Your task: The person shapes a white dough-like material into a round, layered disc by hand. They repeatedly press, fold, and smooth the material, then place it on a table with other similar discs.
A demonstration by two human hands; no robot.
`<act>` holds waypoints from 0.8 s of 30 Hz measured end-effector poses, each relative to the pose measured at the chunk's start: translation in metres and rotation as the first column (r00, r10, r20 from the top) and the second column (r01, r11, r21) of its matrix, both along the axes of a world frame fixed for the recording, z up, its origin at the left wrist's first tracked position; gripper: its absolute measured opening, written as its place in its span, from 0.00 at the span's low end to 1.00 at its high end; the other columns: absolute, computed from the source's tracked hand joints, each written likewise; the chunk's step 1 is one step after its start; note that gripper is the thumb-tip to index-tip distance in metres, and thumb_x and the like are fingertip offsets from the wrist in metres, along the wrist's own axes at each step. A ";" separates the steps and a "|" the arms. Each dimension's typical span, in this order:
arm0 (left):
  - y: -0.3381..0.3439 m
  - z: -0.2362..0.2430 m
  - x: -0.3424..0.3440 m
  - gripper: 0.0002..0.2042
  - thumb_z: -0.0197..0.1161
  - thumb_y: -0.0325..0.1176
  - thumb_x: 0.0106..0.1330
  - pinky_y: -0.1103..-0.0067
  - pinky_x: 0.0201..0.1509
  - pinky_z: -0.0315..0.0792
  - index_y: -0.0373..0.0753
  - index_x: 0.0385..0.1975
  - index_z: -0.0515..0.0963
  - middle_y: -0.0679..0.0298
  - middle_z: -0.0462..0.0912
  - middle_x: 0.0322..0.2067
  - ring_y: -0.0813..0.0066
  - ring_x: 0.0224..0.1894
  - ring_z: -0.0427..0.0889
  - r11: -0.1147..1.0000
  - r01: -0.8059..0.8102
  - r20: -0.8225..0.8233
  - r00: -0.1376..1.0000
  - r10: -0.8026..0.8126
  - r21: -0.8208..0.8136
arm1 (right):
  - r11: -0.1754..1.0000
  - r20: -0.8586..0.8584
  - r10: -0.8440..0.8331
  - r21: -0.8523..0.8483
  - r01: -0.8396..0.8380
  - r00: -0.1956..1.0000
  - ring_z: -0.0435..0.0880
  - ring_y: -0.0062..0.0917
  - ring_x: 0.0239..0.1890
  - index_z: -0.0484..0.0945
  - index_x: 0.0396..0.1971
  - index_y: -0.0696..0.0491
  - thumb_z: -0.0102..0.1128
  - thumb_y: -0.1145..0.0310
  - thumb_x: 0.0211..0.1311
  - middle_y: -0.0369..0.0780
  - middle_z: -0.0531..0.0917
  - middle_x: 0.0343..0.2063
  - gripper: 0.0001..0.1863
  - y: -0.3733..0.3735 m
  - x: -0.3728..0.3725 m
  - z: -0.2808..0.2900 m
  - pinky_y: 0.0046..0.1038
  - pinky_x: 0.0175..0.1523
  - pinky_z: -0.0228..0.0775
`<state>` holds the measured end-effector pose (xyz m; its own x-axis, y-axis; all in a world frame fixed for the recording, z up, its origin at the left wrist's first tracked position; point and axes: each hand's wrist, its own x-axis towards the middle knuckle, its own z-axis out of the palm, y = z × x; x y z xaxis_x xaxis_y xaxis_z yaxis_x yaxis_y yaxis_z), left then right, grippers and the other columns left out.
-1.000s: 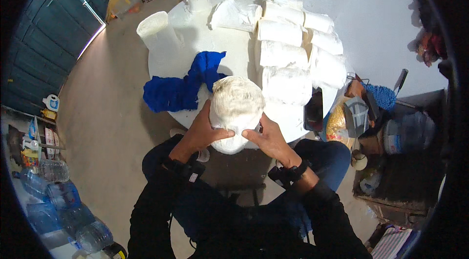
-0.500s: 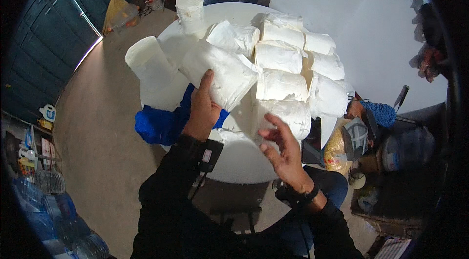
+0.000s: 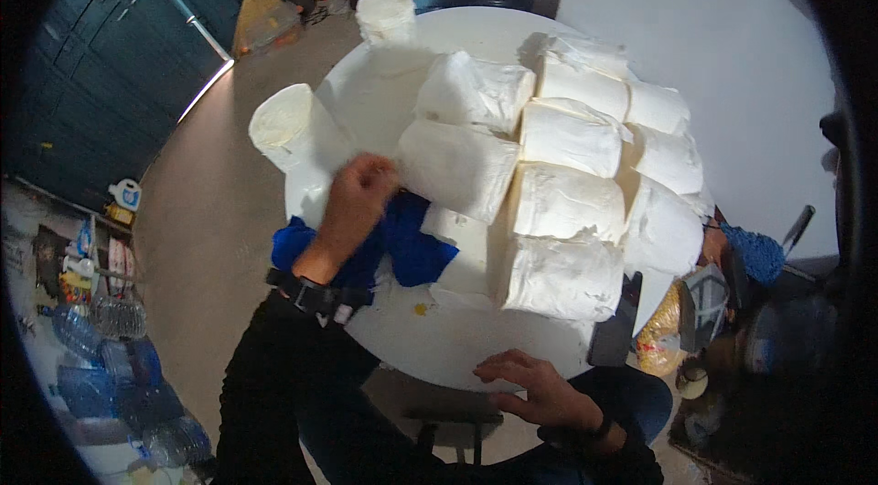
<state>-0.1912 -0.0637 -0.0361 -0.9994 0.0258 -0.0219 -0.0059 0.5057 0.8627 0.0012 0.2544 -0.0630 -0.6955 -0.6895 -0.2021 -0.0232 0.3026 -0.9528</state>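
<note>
We found the left hand [image 3: 352,201] with fingers curled beside a white bundle [image 3: 457,169] on the tabletop [image 3: 412,325], above a blue cloth [image 3: 419,242], and could not tell from the blur whether its grip was closed on anything; the right hand's [image 3: 540,389] grip was bare, fingers apart, by the near edge. Farther out, we noted more white bundles [image 3: 567,201] lying in packed columns at the right, which we judged done, while two white tubs [image 3: 386,16] stood apart at the left, which we judged remaining.
</note>
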 end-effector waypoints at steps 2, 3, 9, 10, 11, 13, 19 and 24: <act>-0.032 0.022 -0.013 0.17 0.69 0.35 0.67 0.75 0.46 0.77 0.37 0.53 0.77 0.58 0.82 0.42 0.68 0.40 0.81 0.899 -0.297 -0.392 0.906 0.158 -0.323 | 1.000 0.018 -0.015 -0.009 0.015 1.000 0.80 0.38 0.60 0.81 0.56 0.52 0.70 0.70 0.63 0.44 0.82 0.56 0.21 -0.003 -0.001 0.001 0.40 0.63 0.77; -0.046 0.029 -0.022 0.24 0.72 0.37 0.64 0.66 0.55 0.75 0.38 0.58 0.74 0.52 0.80 0.52 0.59 0.52 0.80 0.727 -0.468 -0.603 0.792 0.093 -0.502 | 0.999 0.025 -0.016 -0.029 0.017 1.000 0.80 0.39 0.60 0.81 0.56 0.52 0.69 0.70 0.63 0.44 0.82 0.56 0.21 -0.004 -0.002 0.002 0.40 0.63 0.77; -0.097 0.034 -0.081 0.47 0.80 0.49 0.49 0.56 0.71 0.67 0.39 0.69 0.65 0.45 0.71 0.64 0.49 0.71 0.67 0.513 -0.406 -0.312 0.913 0.262 -0.756 | 0.999 0.066 -0.040 0.004 0.040 0.997 0.80 0.40 0.60 0.80 0.54 0.54 0.70 0.70 0.63 0.44 0.82 0.55 0.20 -0.005 -0.005 -0.003 0.40 0.62 0.77; -0.099 0.033 -0.087 0.48 0.80 0.48 0.49 0.57 0.70 0.68 0.39 0.70 0.64 0.44 0.71 0.64 0.49 0.69 0.69 0.546 -0.395 -0.299 0.918 0.260 -0.738 | 0.999 0.087 -0.028 0.025 0.025 0.996 0.80 0.39 0.60 0.80 0.54 0.54 0.70 0.71 0.62 0.44 0.82 0.56 0.20 -0.005 -0.005 -0.005 0.40 0.62 0.77; -0.102 0.034 -0.091 0.48 0.80 0.48 0.49 0.58 0.70 0.69 0.40 0.71 0.63 0.43 0.71 0.64 0.49 0.68 0.71 0.603 -0.342 -0.206 0.936 0.285 -0.721 | 1.000 0.034 -0.021 0.021 0.020 0.999 0.81 0.39 0.59 0.79 0.57 0.54 0.68 0.70 0.64 0.46 0.80 0.57 0.21 -0.005 -0.005 -0.007 0.39 0.61 0.78; -0.104 0.034 -0.092 0.53 0.79 0.49 0.51 0.60 0.70 0.70 0.37 0.75 0.57 0.43 0.67 0.68 0.44 0.65 0.75 0.658 -0.272 -0.089 0.951 0.297 -0.702 | 0.998 -0.004 0.036 0.048 -0.036 0.999 0.83 0.39 0.56 0.76 0.62 0.54 0.65 0.67 0.69 0.50 0.77 0.59 0.23 -0.006 -0.004 -0.011 0.39 0.60 0.79; -0.109 0.032 -0.064 0.51 0.80 0.39 0.51 0.59 0.68 0.72 0.37 0.75 0.57 0.43 0.72 0.65 0.49 0.65 0.76 0.715 -0.349 -0.321 0.930 0.181 -0.606 | 0.996 -0.012 -0.075 0.040 0.075 0.997 0.82 0.36 0.57 0.82 0.51 0.55 0.69 0.72 0.62 0.44 0.84 0.53 0.17 -0.014 0.007 -0.011 0.38 0.60 0.79; -0.106 0.063 -0.022 0.48 0.80 0.32 0.53 0.60 0.70 0.72 0.38 0.74 0.58 0.43 0.73 0.64 0.52 0.67 0.75 0.801 -0.375 -0.397 0.898 0.190 -0.466 | 0.992 -0.168 -0.112 -0.081 0.100 0.979 0.85 0.35 0.52 0.77 0.58 0.54 0.66 0.75 0.65 0.46 0.81 0.53 0.21 -0.020 0.023 -0.008 0.36 0.56 0.82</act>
<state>-0.2129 -0.1699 0.0271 -0.9124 -0.1812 0.3670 0.0031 0.8936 0.4488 0.0242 0.2343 -0.0706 -0.7854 -0.6185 -0.0253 -0.1603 0.2428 -0.9567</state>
